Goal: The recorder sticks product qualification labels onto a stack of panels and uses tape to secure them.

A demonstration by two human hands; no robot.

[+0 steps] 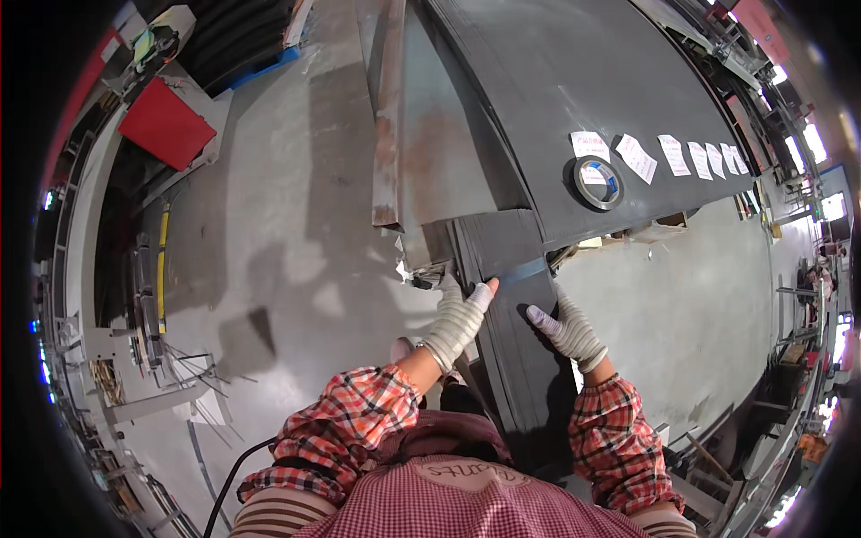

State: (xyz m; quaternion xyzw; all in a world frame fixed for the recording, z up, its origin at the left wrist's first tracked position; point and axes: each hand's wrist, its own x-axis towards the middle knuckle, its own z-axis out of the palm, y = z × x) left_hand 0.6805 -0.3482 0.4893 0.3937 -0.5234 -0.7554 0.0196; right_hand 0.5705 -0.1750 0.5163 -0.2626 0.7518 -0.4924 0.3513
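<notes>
A bundle of long dark grey flat strips (516,350) runs from near my body to the edge of the dark worktable. A band of blue tape (522,271) crosses the bundle's top. My left hand (457,318), in a pale ribbed glove with a bare thumb tip, grips its left side. On the right side my right hand (569,332) grips it in a similar glove, thumb lying on top. The fingers of both hands are mostly hidden at the sides and beneath.
The dark worktable (610,81) carries a tape roll (598,184) and several white paper labels (636,159). A rusty metal bar (388,134) lies left of it. A red box (168,124) stands at the far left, and a yellow bar (163,269) is below it. Grey floor (305,332) shows on my left.
</notes>
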